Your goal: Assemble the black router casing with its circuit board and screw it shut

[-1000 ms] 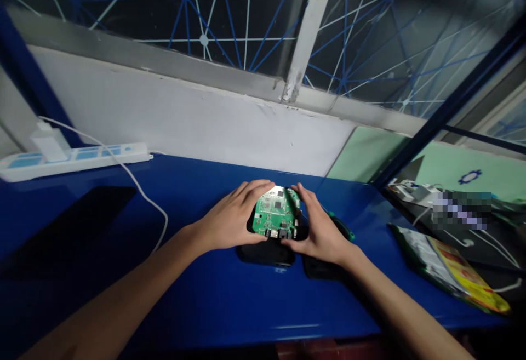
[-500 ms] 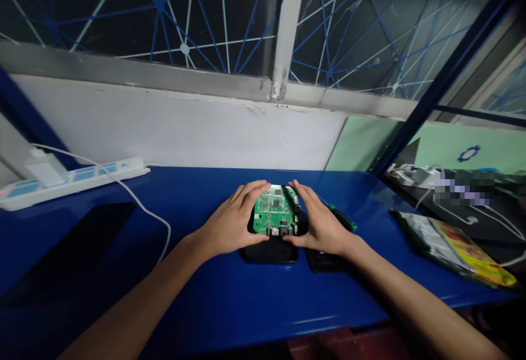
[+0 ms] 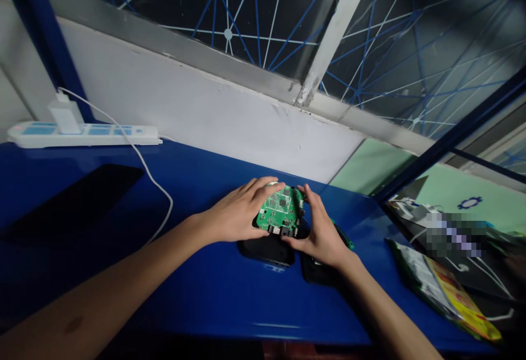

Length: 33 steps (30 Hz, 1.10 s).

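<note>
Between my hands is a green circuit board (image 3: pixel 280 213) with chips on its face and connectors along its near and right edges. My left hand (image 3: pixel 242 209) grips its left side, thumb at the near edge and fingers over the far edge. On the right, my right hand (image 3: pixel 322 231) curves round the board, its thumb at the near connectors and a fingertip by the far right corner. Below the board lies a black plastic case part (image 3: pixel 267 251). Another black part (image 3: pixel 318 270) sits partly hidden under my right hand. A green-handled tool (image 3: pixel 344 236) shows behind that hand.
A white power strip (image 3: pixel 143 136) with a plugged-in charger (image 3: pixel 66 114) stands at the back left, its white cable (image 3: pixel 150 176) trailing across the blue table (image 3: pixel 230 300). A dark flat object (image 3: pixel 78 201) lies at left. A yellow and white packet (image 3: pixel 444 289) is at right.
The view has tilted, shifting the surroundings. The board has tipped slightly between my hands. My right hand's fingers sit a little farther from its right edge.
</note>
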Each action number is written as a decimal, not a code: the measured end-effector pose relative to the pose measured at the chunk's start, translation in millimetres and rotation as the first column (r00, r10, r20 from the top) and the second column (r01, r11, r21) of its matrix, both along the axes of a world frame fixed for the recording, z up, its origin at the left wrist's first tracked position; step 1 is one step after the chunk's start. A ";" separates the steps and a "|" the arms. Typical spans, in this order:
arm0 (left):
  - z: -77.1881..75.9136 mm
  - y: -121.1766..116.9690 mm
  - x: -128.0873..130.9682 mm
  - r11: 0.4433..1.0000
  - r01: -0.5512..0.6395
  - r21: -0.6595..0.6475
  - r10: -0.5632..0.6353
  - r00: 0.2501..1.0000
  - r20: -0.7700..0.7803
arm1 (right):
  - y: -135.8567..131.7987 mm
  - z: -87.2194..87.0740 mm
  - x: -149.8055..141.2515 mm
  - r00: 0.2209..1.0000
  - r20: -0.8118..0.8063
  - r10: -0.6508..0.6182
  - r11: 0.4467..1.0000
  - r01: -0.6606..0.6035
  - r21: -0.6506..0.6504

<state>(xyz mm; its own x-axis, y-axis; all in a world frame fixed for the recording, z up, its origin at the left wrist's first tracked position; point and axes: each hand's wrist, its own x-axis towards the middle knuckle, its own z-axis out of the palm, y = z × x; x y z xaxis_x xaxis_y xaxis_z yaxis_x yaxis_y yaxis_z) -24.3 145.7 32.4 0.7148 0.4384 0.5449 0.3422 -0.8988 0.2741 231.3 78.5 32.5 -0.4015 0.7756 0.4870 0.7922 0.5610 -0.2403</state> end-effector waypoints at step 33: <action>1.2 -14.8 10.0 0.998 0.008 0.057 -0.009 1.000 0.016 | -15.5 3.3 -19.2 0.985 -0.100 0.140 0.986 -0.130 0.106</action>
<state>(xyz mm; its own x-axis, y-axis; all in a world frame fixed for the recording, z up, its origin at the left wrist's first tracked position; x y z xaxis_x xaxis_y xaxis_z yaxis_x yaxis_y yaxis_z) -14.3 130.9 33.6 0.7093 0.4000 0.5804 0.3301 -0.9160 0.2278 212.1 63.0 35.8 -0.4410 0.6640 0.6038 0.6804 0.6861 -0.2575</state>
